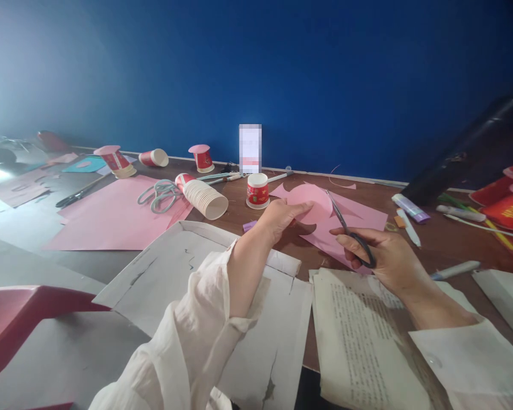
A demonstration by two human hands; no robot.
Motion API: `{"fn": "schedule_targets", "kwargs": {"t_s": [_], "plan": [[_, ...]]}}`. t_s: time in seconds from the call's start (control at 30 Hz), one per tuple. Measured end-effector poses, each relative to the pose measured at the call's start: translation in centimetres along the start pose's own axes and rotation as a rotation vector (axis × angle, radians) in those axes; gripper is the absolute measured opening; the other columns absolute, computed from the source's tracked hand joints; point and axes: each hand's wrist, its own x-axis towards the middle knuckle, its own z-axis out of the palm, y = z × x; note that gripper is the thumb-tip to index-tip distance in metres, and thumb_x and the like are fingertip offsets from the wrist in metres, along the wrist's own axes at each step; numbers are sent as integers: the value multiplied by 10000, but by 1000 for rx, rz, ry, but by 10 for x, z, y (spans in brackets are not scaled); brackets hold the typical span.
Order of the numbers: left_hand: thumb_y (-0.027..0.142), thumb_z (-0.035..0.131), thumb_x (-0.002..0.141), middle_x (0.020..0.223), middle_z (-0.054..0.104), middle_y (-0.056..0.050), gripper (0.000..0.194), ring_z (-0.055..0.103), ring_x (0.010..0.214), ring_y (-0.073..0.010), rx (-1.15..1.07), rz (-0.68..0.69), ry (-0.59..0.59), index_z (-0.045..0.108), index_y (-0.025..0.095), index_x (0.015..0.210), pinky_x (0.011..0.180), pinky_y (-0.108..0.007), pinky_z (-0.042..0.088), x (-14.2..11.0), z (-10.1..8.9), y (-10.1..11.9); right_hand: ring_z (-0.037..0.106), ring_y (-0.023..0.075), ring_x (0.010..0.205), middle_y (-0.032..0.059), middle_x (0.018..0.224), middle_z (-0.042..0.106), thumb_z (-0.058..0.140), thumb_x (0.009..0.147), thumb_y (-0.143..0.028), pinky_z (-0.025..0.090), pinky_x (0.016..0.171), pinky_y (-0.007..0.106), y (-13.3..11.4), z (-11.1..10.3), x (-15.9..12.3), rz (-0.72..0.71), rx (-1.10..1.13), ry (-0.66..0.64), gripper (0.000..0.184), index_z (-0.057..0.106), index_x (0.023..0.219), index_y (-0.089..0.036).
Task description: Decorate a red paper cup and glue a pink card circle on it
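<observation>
My left hand (284, 217) pinches a rounded piece of pink paper (314, 196), its index finger stretched along the surface. My right hand (387, 256) is closed around the dark handles of a pair of scissors (342, 215). The scissor blades lie along the right edge of the rounded piece. Under both hands is a larger pink sheet (370, 219) with curved cut edges. Just beyond my left hand stands a red paper cup (257, 191) with a white rim.
Left of my hands lie a stack of paper cups (205, 198), scissors with pale handles (160, 195) and more pink paper (106, 219). Cups topped with pink discs (202, 158) stand behind. A glue stick (410, 208) and printed pages (359, 336) are at right and front.
</observation>
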Motion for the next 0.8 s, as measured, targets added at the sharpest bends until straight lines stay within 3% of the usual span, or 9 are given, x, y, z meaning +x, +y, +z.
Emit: {"fn": "schedule_targets", "kwargs": {"t_s": [0.4, 0.8], "plan": [[414, 823, 711, 623, 529, 29, 366, 404, 538, -81, 17, 21, 29, 535, 188, 707, 585, -281, 313, 3, 2, 1, 457, 109, 492, -20, 511, 538, 745, 728, -621, 391, 464, 268, 0, -1, 0, 18, -38, -2, 497, 775, 941, -173], [480, 845, 670, 601, 524, 30, 398, 409, 547, -95, -9, 60, 9, 579, 185, 699, 576, -287, 319, 7, -1, -6, 463, 114, 492, -6, 548, 554, 769, 710, -608, 377, 461, 279, 1, -1, 2, 25, -37, 2, 527, 781, 983, -157]]}}
